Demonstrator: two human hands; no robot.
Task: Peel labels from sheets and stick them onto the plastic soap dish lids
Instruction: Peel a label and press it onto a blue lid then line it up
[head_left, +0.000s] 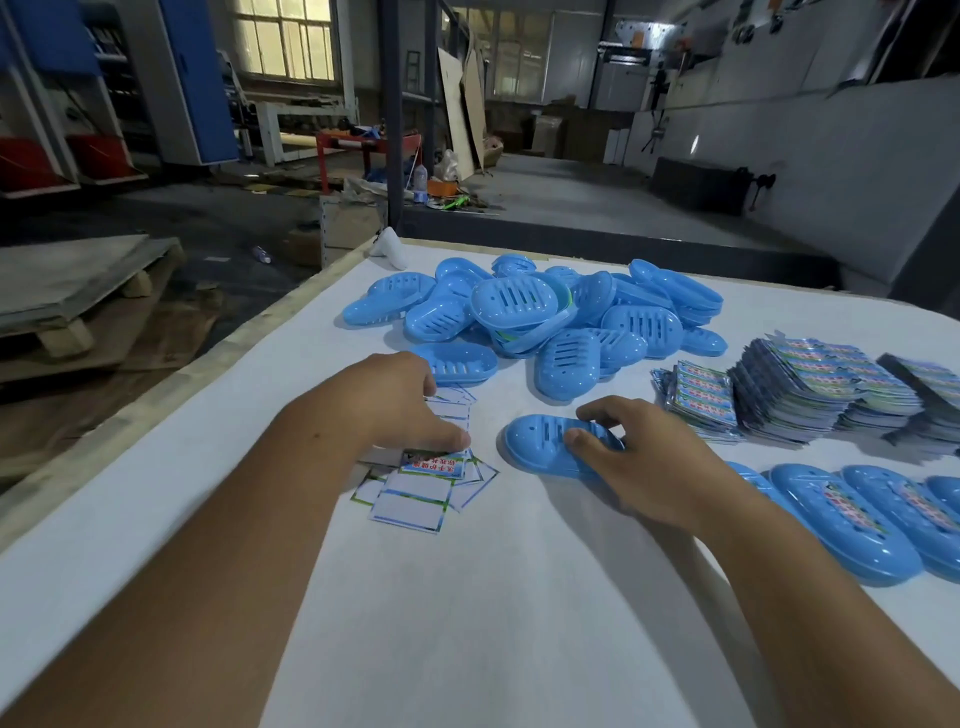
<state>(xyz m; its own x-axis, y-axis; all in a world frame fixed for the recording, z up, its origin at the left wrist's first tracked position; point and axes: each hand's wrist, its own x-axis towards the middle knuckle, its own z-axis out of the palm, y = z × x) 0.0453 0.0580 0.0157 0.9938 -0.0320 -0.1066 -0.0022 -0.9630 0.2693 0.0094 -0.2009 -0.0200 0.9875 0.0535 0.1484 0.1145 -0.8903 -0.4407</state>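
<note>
Left hand: we see our left hand (400, 400) lying on a small heap of label sheets (423, 480) near the middle of the table. The fingers are bent downward, and the thumb and fingertips press or pinch the top sheet at its upper edge. We cannot tell if a label is already lifted.

Right hand: our right hand (641, 462) holds one blue lid (553, 449). The thumb lies on the top of the lid and the other fingers curl over its far edge, so the grip is closed around the lid.

Held lid: it lies flat on the white table cover (467, 597), just to the right of the label sheets, with its slots upward. We see no label on it.

Label sheets: most sheets in the heap are white with a green and blue border. One printed label (434, 464) with red characters shows just below our left fingertips.

Pile of lids: many blue lids (535, 317) are heaped at the far side of the table, behind both hands.

Label stacks: thick stacks of printed sheets (800, 395) stand at the right, near the right hand but apart from it.

Finished lids: a row of blue lids with coloured labels (852, 514) lies at the right edge, beside our right forearm.

Background: a workshop floor with a wooden pallet (78, 291) at the left.
</note>
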